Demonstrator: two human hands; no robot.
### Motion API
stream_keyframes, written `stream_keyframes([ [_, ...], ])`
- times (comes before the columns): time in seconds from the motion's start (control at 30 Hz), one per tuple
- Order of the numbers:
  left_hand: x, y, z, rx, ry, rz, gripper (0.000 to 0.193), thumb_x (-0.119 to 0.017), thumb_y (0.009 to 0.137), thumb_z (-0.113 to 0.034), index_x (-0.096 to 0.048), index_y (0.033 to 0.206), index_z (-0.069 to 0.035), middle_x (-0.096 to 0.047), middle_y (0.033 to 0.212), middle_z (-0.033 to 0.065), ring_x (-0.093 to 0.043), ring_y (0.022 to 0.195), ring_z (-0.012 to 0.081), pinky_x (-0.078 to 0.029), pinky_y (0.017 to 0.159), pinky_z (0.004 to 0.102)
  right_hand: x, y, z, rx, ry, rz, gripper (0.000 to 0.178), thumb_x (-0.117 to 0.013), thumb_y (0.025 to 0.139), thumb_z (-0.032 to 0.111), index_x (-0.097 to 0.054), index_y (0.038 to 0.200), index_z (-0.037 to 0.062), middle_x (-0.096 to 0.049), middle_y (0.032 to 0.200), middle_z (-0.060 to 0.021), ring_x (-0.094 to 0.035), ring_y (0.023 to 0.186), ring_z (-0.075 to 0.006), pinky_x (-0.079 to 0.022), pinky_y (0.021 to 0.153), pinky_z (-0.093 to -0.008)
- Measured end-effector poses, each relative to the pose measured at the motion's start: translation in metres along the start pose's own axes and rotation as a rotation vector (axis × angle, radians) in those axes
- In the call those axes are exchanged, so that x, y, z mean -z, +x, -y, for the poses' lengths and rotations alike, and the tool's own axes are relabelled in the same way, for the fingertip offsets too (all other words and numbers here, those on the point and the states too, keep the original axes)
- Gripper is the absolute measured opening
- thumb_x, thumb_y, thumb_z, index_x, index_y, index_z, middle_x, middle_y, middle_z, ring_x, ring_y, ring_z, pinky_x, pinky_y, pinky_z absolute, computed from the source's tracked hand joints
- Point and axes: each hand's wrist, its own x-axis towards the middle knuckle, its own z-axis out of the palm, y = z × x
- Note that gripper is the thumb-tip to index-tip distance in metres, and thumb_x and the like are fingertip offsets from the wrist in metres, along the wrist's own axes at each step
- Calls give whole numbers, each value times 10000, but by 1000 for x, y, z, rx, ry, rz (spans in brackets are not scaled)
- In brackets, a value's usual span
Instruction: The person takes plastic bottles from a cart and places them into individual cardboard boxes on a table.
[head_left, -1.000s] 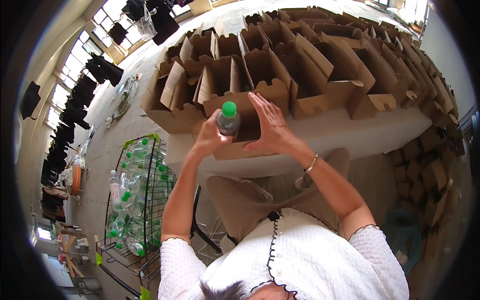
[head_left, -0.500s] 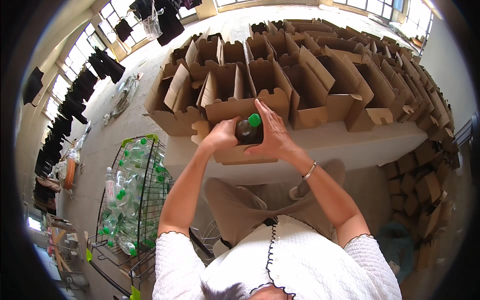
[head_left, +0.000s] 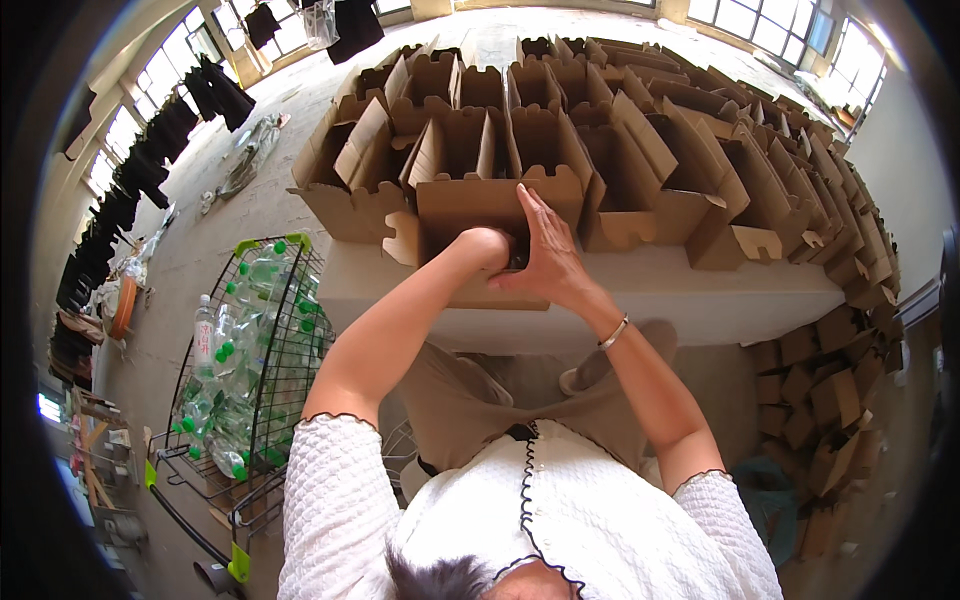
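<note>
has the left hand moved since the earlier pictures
Yes: judged against the cardboard boxes behind, the left hand has moved right, closer to the right hand, and now reaches into the front box.

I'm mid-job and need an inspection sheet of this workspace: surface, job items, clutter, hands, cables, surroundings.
Surface: low pale slab, bearing rows of open brown cardboard boxes.
Job's things: front brown cardboard box at the slab's near edge; contents mostly hidden.
Clutter: black wire basket of green-capped clear plastic bottles, left; piled brown cardboard pieces, right.
Hands: left hand bent into the box, fingers hidden; right hand open beside it.
Cables: nothing seen.
Surroundings: black garments hanging at left; bright windows beyond.
</note>
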Motion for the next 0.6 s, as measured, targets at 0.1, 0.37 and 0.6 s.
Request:
stream_keyframes([
  [0.1, 4, 10, -26, 48, 93, 16, 504, -705, 833, -92, -674, 1335, -101, -671, 1347, 157, -634, 1248, 297, -502, 1035, 395, -4, 1, -13, 90, -39, -39, 1352, -954, 585, 392, -170, 1639, 72, -283, 1665, -162, -228, 1560, -333, -209, 1271, -455],
  [0.37, 0, -1, -6, 28, -95, -44, 420, -675, 912, -111, -666, 1329, -64, -654, 1376, 156, -601, 1304, 275, -465, 1094, 380, 12, -16, 1, 35, -68, -28, 1247, -938, 673, 388, -204, 1636, 89, -268, 1670, -172, -189, 1575, -337, -196, 1277, -470],
  [0.6, -72, -147, -10, -221, -1255, -1493, 602, -705, 965, -326, -541, 1464, -33, -522, 1537, 130, -429, 1470, 282, -335, 1202, 447, 8, -77, -9, -265, 268, -353, 1173, -917, 751, 310, -189, 1634, 55, -270, 1666, -186, -242, 1556, -324, -286, 1243, -473],
])
